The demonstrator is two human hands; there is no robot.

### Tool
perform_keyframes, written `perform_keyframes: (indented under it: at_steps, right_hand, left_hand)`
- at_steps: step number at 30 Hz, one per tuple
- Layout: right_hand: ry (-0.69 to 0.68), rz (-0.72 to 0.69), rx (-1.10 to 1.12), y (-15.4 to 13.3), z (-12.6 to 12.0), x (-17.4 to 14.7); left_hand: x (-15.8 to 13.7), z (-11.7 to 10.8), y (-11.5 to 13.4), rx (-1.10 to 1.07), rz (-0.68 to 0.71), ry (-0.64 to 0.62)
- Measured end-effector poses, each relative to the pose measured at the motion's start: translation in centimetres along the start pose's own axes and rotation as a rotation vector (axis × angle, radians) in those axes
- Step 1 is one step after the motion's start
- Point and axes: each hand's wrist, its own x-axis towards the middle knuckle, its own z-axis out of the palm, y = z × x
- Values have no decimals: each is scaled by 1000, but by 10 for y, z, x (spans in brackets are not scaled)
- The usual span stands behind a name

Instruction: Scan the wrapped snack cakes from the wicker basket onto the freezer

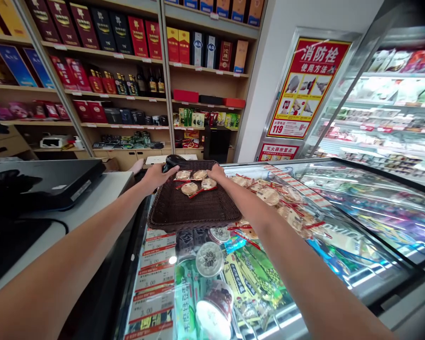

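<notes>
A dark brown woven basket [194,215] rests on the glass top of a freezer, several wrapped round cakes [190,189] lying in its far part. My left hand [156,177] is closed on the basket's far left edge, beside a black rounded object [174,162] that I cannot name for sure. At the far right edge, my right hand [217,173] is closed on the rim; its fingers are partly hidden. More wrapped round cakes [269,194] are heaped on the glass right of the basket, partly behind my right forearm.
Ice creams [209,259] show through the freezer glass, with price labels [152,283] along its left edge. A counter with a black flat device [46,182] stands left. Shelves of boxed bottles [109,30] line the back; a lit refrigerated display [393,113] is right.
</notes>
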Motion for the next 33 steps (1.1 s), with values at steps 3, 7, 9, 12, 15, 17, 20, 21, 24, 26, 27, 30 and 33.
perform_keyframes:
  at_steps: [3,7,9,12,15,17,20,21,24,26,27,30,33]
  right_hand:
    - [21,122,-22,-19,35,19]
    - [54,206,114,-28,63,28]
    - [85,185,187,-28,67,31]
    - [111,30,289,-21,59,37]
    - [140,-105,439,-11,39,39]
    - [133,-136,553,-4,23,36]
    - [110,-156,712,7,-1,26]
    - [104,-155,743,11,-8,22]
    - [91,-149,784,22,-28,8]
    - [87,-141,791,28,-40,0]
    - [80,-139,787,31,-45,-4]
    - [47,-139,760,36,-59,-14]
    - [20,-126,759,39,-68,-22]
  left_hand:
    - [3,-2,-13,-11,-1,-3]
    - [1,-5,-23,-34,-17,-2]
    - [-1,-6,-26,-66,-25,-15]
    - [-3,-7,-27,-112,-19,-35]
    - [-4,-8,-21,-127,14,-32]
    - [-6,-9,-12,-120,28,-28]
    - [-14,-11,13,-48,39,-39]
    - [-19,-12,23,-10,50,-41]
    - [-32,-14,53,102,81,-43]
    - [-39,-13,69,118,89,-65]
    - [-41,-11,75,108,90,-82]
    - [-43,-5,85,56,105,-97]
    - [-41,1,89,58,120,-76]
